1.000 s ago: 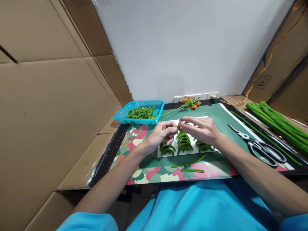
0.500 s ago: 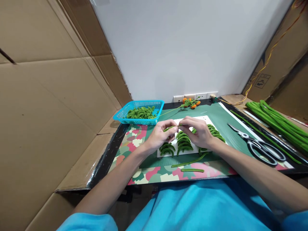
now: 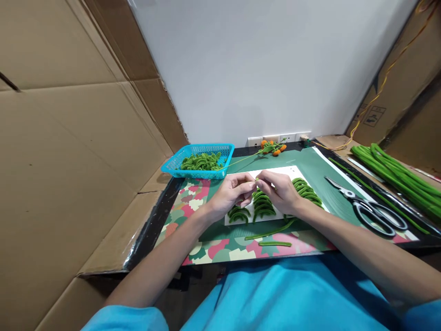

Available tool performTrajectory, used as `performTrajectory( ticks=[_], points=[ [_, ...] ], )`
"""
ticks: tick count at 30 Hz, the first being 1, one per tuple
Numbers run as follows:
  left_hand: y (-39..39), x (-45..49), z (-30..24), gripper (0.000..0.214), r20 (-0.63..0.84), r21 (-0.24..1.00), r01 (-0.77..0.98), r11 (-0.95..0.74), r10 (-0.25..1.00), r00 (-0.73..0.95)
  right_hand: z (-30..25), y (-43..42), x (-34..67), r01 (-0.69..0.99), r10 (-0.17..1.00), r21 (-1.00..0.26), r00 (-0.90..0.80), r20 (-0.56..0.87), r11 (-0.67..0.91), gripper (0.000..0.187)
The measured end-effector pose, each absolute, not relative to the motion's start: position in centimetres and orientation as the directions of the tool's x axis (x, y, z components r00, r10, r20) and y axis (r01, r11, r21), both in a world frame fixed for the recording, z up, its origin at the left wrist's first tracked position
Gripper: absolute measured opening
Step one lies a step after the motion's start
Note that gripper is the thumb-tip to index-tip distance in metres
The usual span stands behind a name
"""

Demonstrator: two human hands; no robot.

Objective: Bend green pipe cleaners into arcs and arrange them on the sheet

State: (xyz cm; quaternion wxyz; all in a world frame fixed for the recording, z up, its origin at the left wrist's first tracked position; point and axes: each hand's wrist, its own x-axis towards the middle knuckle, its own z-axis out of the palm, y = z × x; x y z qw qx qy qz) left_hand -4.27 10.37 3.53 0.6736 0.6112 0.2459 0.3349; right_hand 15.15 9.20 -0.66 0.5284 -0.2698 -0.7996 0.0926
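Note:
Above the white sheet [image 3: 296, 172] my left hand [image 3: 234, 191] and my right hand [image 3: 281, 191] meet, thumbs and forefingers pinched together. A small bit of green pipe cleaner [image 3: 257, 179] shows between the fingertips; the rest of it is hidden by the fingers. Under my hands, bent green pipe cleaner pieces lie on the sheet in rows: a left group [image 3: 239, 214], a middle group [image 3: 263, 204] and a right group [image 3: 306, 191]. A longer green stem [image 3: 267, 235] and a short straight piece [image 3: 274, 244] lie near the table's front edge.
A blue basket [image 3: 172, 171] of green pieces stands at the back left. Orange flowers on a green stem [image 3: 272, 148] lie by the wall sockets. Scissors [image 3: 365, 207] rest on the right, beside a bundle of long green pipe cleaners [image 3: 396, 177]. Cardboard [image 3: 86, 151] walls the left side.
The green piece that showed along my left fingers is now mostly hidden, with only a tip visible. My right hand has shifted slightly left and its fingers have curled closer.

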Motion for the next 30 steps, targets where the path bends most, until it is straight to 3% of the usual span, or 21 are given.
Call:
performTrajectory(
  ticks=[4, 10, 14, 18, 21, 24, 27, 30],
  points=[
    [10.3, -4.2, 3.5, 0.034, 0.078, 0.991, -0.132, 0.015, 0.739, 0.669, -0.8, 9.1, 14.9, 0.338, 0.573, -0.482, -0.26, 0.778, 0.808, 0.03],
    [10.2, -4.3, 3.4, 0.033, 0.152, 0.986, -0.057, -0.154, 0.725, 0.671, 0.0, 8.9, 14.8, 0.187, 0.72, -0.696, -0.233, 0.654, 0.693, 0.04],
    [10.2, -4.4, 3.2, 0.03, 0.218, 0.952, 0.028, -0.306, 0.738, 0.638, 0.2, 8.8, 14.8, 0.137, 0.779, -0.77, -0.208, 0.592, 0.623, 0.044],
    [10.0, -4.5, 3.1, 0.015, 0.392, 0.759, 0.24, -0.606, 0.719, 0.574, 0.1, 8.8, 14.5, 0.155, 0.819, -0.804, -0.143, 0.556, 0.574, 0.049],
    [9.8, -4.4, 3.0, 0.014, 0.458, 0.615, 0.335, -0.714, 0.669, 0.585, 0.0, 9.1, 14.5, 0.098, 0.867, -0.865, -0.147, 0.477, 0.493, 0.049],
    [9.8, -4.3, 3.0, 0.017, 0.449, 0.632, 0.325, -0.704, 0.674, 0.587, 0.2, 9.5, 14.7, 0.037, 0.884, -0.901, -0.21, 0.417, 0.433, 0.05],
    [10.2, -4.3, 2.9, 0.02, 0.343, 0.812, 0.224, -0.539, 0.751, 0.564, 0.5, 9.5, 15.3, 0.07, 0.854, -0.875, -0.27, 0.445, 0.479, 0.045],
    [10.7, -4.4, 2.8, 0.027, 0.206, 0.961, 0.039, -0.275, 0.798, 0.566, 0.4, 9.4, 16.2, 0.243, 0.734, -0.697, -0.319, 0.6, 0.675, 0.028]
  ],
)
